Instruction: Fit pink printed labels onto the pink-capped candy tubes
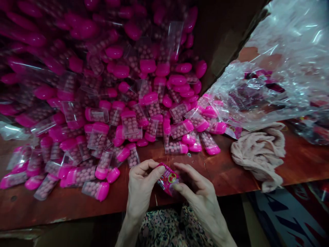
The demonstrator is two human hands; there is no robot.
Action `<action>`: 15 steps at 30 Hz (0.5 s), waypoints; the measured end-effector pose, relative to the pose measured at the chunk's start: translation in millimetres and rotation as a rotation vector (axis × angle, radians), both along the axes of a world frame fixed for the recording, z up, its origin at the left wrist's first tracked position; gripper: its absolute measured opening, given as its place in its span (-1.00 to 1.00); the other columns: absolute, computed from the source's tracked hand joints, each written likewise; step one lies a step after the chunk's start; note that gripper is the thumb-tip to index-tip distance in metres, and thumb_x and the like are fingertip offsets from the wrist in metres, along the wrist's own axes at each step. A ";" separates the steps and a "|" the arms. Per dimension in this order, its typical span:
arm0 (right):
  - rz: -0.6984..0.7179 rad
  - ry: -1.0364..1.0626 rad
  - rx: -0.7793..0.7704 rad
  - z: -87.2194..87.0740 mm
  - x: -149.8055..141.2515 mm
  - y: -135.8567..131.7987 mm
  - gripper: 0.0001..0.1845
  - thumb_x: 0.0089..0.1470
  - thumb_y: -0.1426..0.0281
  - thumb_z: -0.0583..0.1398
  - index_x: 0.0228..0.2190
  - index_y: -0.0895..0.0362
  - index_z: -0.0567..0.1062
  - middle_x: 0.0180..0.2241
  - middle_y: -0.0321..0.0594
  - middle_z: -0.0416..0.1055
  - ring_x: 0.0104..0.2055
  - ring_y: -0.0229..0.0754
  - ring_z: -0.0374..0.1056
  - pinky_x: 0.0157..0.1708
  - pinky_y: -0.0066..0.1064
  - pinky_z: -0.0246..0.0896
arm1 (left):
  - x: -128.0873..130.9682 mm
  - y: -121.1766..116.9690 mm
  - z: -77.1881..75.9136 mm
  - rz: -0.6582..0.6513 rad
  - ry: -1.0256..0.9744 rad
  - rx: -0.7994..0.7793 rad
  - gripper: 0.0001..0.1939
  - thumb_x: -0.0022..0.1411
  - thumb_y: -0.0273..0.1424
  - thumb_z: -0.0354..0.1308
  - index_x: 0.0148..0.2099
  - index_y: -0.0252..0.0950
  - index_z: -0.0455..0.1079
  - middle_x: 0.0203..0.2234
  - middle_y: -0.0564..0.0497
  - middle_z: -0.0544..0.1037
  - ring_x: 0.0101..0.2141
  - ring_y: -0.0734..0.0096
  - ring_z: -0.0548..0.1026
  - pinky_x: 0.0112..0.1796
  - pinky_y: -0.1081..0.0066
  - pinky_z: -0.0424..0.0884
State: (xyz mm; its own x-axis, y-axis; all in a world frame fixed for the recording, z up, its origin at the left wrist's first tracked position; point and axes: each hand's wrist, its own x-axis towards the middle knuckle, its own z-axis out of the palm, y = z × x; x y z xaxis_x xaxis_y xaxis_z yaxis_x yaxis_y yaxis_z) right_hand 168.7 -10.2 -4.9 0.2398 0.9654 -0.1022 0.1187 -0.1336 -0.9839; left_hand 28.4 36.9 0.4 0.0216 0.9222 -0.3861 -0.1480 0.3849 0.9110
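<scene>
Where the left grip (141, 183) pinches it, the glossy pink wrapper (166, 182) shows a yellowish ring (172, 177), the right grip (199, 190) apart.

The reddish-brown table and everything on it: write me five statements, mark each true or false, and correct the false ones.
1. The left hand pinches a small glossy pink packet. True.
2. The packet is plain green. False: it is pink with a printed design.
3. Clear containers with bright pink caps and round beads lie on the reddish-brown table. True.
4. The containers stand in neat rows. False: they lie in a loose heap.
5. A crumpled beige cloth lies to the right of the right hand. True.
</scene>
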 end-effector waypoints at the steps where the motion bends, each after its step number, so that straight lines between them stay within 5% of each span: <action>1: 0.000 0.027 -0.005 -0.3 -2.2 0.9 -0.75 -0.06 0.34 0.32 -0.25 0.04 0.56 -0.36 -0.29 0.50 -0.36 -0.23 0.42 -0.36 -0.48 0.37 | -0.6 -0.3 -0.3 0.007 -0.016 -0.005 -0.86 -0.02 -0.37 0.33 -0.52 -0.33 0.50 -0.63 0.10 0.45 -0.56 0.56 0.33 -0.52 0.58 0.29; 5: -0.001 0.067 0.037 1.4 -11.6 4.9 -0.96 0.00 0.37 0.29 -0.42 0.06 0.57 -0.50 -0.36 0.43 -0.48 -0.33 0.34 -0.48 -0.58 0.28 | -5.4 -0.3 -1.2 0.033 -0.060 -0.003 -0.83 -0.03 -0.36 0.35 -0.52 -0.34 0.49 -0.64 0.11 0.44 -0.57 0.61 0.32 -0.52 0.61 0.27; 10: 0.042 0.061 0.092 7.7 -19.0 7.1 -0.93 0.04 0.44 0.26 -0.42 0.05 0.57 -0.55 -0.39 0.38 -0.50 -0.38 0.30 -0.51 -0.63 0.23 | -14.2 -2.1 -3.0 0.102 -0.102 -0.018 -0.83 -0.07 -0.35 0.38 -0.53 -0.33 0.49 -0.66 0.12 0.44 -0.59 0.63 0.33 -0.53 0.62 0.29; 12: 0.048 0.035 0.119 9.8 -21.0 8.1 -0.90 0.05 0.46 0.25 -0.42 0.05 0.57 -0.54 -0.38 0.39 -0.50 -0.38 0.30 -0.50 -0.64 0.24 | -17.1 -6.0 0.3 0.128 -0.147 -0.034 -0.85 -0.09 -0.35 0.39 -0.45 -0.30 0.53 -0.62 0.11 0.48 -0.57 0.60 0.38 -0.50 0.62 0.32; 15: 0.038 -0.025 0.172 12.5 -25.6 11.1 -0.87 0.04 0.51 0.25 -0.43 0.04 0.57 -0.53 -0.39 0.41 -0.49 -0.38 0.32 -0.48 -0.65 0.26 | -19.6 -16.1 8.1 0.134 -0.296 -0.065 -0.62 -0.21 -0.32 0.45 -0.26 -0.29 0.56 -0.49 0.03 0.57 -0.46 0.50 0.46 -0.40 0.56 0.38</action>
State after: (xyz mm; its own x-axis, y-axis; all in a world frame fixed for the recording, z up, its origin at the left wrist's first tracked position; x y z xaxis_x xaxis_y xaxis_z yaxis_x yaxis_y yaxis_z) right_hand 143.1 0.9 7.6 0.2036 0.9765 0.0704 0.1447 0.0411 -0.9886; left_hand 8.8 20.8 8.4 0.0219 0.8982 -0.4390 -0.4555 0.3998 0.7954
